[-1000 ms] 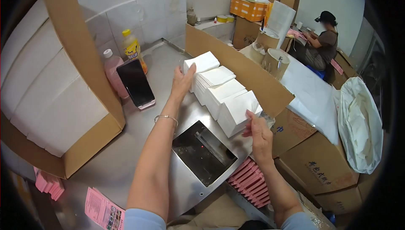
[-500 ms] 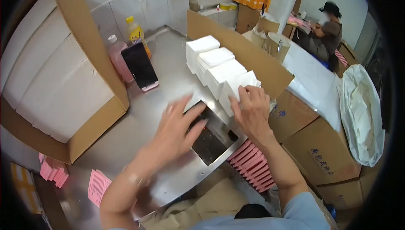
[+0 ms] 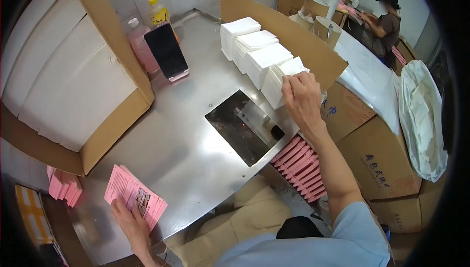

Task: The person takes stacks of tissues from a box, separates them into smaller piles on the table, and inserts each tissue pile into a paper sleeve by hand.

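I'm watching through the head view, reading the clock around the dark recess (image 3: 230, 132) in the metal table (image 3: 191, 100). Right hand (image 3: 304, 98) at two o'clock: fingers curled together at the nearest stack (image 3: 274, 85); whether they pinch sheets or merely press the corner, I can't tell from here. Left hand (image 3: 131, 220) at eight o'clock, unclenched, fingers laid over the pink leaflets (image 3: 129, 186), which lie fanned near the table's edge.

Now the risks, as I judge them. The white paper stacks (image 3: 267, 56) stand in a row from twelve to one, and the nearest looks loose at its top; a sideways tug there could skew it, or tip sheets towards the recess. Down at eight, a push towards six could send leaflets over the edge, as an uneven press might spread them further.

Around them: the cardboard flap (image 3: 293, 41) at one o'clock walls off the row's far side. At ten to eleven I've got the phone (image 3: 166, 51), with the pink bottle (image 3: 142, 46) just behind. The big carton (image 3: 117, 125), at nine, hems in the left side. Pink bundles (image 3: 299, 171) sit at four, below the table's edge.
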### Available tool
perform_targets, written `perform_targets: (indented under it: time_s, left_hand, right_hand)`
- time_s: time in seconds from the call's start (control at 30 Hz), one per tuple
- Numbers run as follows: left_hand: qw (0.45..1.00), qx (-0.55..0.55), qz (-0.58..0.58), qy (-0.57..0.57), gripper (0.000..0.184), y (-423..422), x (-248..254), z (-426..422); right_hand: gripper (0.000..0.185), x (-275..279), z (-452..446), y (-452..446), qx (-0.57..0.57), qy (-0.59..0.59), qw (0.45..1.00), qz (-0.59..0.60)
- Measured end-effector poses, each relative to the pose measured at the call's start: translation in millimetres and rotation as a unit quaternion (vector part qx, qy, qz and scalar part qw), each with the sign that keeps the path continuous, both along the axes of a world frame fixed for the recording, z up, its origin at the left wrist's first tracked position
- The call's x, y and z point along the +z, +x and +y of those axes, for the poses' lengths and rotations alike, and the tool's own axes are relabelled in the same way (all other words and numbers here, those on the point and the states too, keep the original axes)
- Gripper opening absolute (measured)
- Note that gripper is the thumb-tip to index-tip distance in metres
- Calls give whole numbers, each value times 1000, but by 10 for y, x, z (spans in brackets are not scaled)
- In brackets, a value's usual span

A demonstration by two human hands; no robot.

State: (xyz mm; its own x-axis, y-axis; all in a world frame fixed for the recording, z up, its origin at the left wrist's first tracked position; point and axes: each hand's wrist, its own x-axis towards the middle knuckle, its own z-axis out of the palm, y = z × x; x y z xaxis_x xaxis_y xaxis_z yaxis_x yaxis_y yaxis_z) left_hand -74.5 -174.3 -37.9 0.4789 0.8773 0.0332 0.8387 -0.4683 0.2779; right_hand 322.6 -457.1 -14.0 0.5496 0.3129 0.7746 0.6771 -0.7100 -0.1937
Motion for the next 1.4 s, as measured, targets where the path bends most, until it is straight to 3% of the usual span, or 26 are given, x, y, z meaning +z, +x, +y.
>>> perform_targets:
  time_s: [0.07,0.1,0.17,0.23,0.3,0.37,0.43,0.47,0.53,0.57,0.6,0.67,0.73,0.77,0.8,0.83,0.93,1.0,1.03,1.07,1.17,1.23,1.4]
  left_hand:
    - [998,-53,-10,42,28,-49,15,34]
    - [998,-54,-10,42,28,-38,-39,71]
    - [970,-124,-30,208,11,-4,-190,163]
    - [946,-198,-179,185,9,415,36,-188]
    - [898,-362,-237,75,18,908,-32,-691]
    - [846,-475,-239,33,27,1207,-174,-1050]
    - [852,-450,-266,-33,49,1196,-155,-1044]
    - [854,-446,-264,-36,49,1120,-108,-962]
    - [891,-433,-136,24,75,974,49,-768]
    - [900,-403,-160,50,98,1049,1,-783]
    - [925,-355,-129,36,103,1141,-41,-976]
    - [932,-321,-166,29,97,1321,-14,-1061]
    - [932,-315,-163,73,90,1285,-19,-978]
    - [935,-300,-151,114,83,1239,-42,-932]
    - [934,-301,-160,112,83,1187,-73,-909]
    - [925,-333,-125,131,76,1126,-98,-871]
    - [914,-343,-77,200,61,1179,-42,-933]
    - [950,-288,-45,112,64,1286,61,-1049]
    - [936,-301,-60,171,65,1311,-17,-1056]
    - [936,-301,-68,171,65,1325,-6,-1078]
    - [940,-312,-71,117,67,1350,3,-1069]
    - [905,-356,-120,199,64,1371,-28,-1025]
    - [910,-354,-130,172,57,1370,-80,-1018]
  right_hand:
    - [16,7,-11,-8,-12,-25,1000,-5]
    - [16,20,-17,-8,-13,-25,1000,-5]
    - [29,31,-7,-26,-31,-13,999,-11]
    - [34,4,-71,36,-47,-27,998,-26]
    - [43,41,-72,-38,-50,-38,997,-39]
    - [44,7,65,-381,20,-80,995,-59]
    - [47,-192,180,-1033,189,-124,973,-51]
    - [47,-275,243,-1398,249,-142,957,-47]
    - [27,-484,293,-1832,499,-123,858,4]
    - [27,-419,540,-1625,422,-167,891,-3]
    - [28,-352,789,-1414,344,-217,913,-12]
    - [24,-258,1157,-1356,326,-358,862,150]
    - [18,-366,1147,-1505,302,-388,862,123]
    - [17,-427,1010,-1563,398,-221,885,96]
    - [16,-448,880,-1525,481,-46,873,62]
    - [20,-296,625,-1372,442,-67,893,53]
    - [32,288,235,-836,136,-57,987,-62]
    - [47,311,84,-341,-1,-95,993,-77]
    - [40,206,45,-148,-41,-116,991,-44]
    - [40,92,-9,-61,-44,-117,991,-51]
    - [16,-60,8,74,20,-38,999,-33]
    - [15,0,16,70,22,-38,999,10]
    - [14,9,14,63,30,-24,999,21]
